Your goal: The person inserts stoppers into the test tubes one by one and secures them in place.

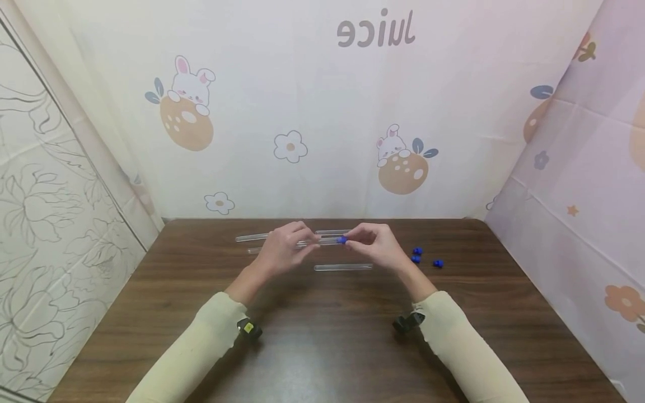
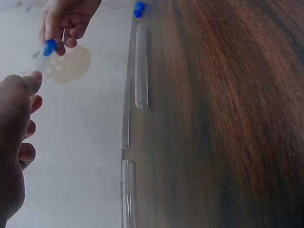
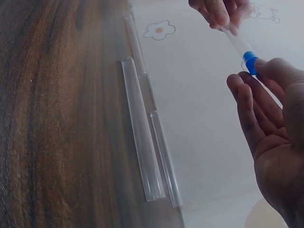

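My left hand (image 1: pixel 288 246) pinches a clear test tube (image 1: pixel 330 241) between thumb and fingers, holding it sideways above the table. At the tube's right end sits a blue stopper (image 3: pixel 251 61), its narrow part within the mouth of the tube. My right hand (image 1: pixel 375 244) pinches this stopper between thumb and forefinger, its other fingers loosely bent in the right wrist view. Nearest below the hands, another clear test tube (image 1: pixel 343 267) lies on the table. In the left wrist view the held tube is mostly hidden behind the left hand's thumb.
More clear tubes lie behind the hands, one (image 1: pixel 252 237) at the left and one (image 1: pixel 332 232) at the back. Three blue stoppers (image 1: pixel 416 251) rest right of the right hand. The brown wooden table (image 1: pixel 322 336) meets a printed curtain (image 1: pixel 322 184) at its far edge.
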`<state>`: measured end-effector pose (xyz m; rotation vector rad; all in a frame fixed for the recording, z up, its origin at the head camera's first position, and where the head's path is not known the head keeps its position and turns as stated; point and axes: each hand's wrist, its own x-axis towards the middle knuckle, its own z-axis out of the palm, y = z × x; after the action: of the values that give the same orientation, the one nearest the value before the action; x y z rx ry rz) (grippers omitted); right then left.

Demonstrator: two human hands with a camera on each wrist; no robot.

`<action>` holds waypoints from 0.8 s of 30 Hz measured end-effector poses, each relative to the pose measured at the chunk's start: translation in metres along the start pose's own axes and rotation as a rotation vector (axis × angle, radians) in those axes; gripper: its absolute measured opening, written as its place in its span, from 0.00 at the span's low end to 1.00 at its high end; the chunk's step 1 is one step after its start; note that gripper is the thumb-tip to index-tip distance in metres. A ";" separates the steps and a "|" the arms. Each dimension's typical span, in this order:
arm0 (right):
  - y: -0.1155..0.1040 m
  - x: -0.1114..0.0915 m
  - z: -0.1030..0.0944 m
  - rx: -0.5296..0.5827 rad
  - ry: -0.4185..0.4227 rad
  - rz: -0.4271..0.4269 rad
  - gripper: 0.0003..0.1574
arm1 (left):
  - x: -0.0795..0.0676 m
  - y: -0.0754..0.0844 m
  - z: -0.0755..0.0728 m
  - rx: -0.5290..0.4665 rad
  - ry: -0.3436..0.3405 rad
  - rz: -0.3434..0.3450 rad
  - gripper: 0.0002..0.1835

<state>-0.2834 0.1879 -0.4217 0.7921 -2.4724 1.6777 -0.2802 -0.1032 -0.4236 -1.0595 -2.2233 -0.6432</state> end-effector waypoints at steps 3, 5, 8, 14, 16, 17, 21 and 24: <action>0.001 0.000 0.000 -0.011 0.004 -0.003 0.10 | -0.001 0.000 -0.001 -0.004 -0.009 0.000 0.09; 0.000 0.000 0.000 -0.021 0.001 -0.004 0.11 | -0.001 0.000 -0.001 -0.006 -0.010 -0.002 0.09; -0.002 0.001 0.001 -0.032 -0.006 -0.001 0.10 | -0.001 0.000 -0.001 -0.004 -0.010 0.000 0.09; -0.005 0.000 0.002 -0.042 -0.015 0.015 0.09 | -0.003 0.001 0.000 0.005 0.008 0.026 0.09; -0.005 0.000 0.002 -0.048 -0.017 0.018 0.08 | -0.004 0.001 -0.001 0.010 0.012 0.033 0.09; -0.006 0.000 0.002 -0.049 -0.018 0.018 0.08 | -0.004 0.002 -0.001 0.012 0.012 0.035 0.09; -0.005 0.001 0.003 -0.059 -0.020 0.004 0.08 | -0.003 0.002 -0.001 0.027 0.014 0.046 0.10; -0.005 0.001 0.004 -0.065 -0.023 -0.010 0.07 | -0.003 0.003 -0.002 0.035 0.020 0.050 0.11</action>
<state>-0.2813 0.1824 -0.4182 0.8193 -2.5190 1.5855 -0.2758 -0.1041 -0.4239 -1.0826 -2.1761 -0.5894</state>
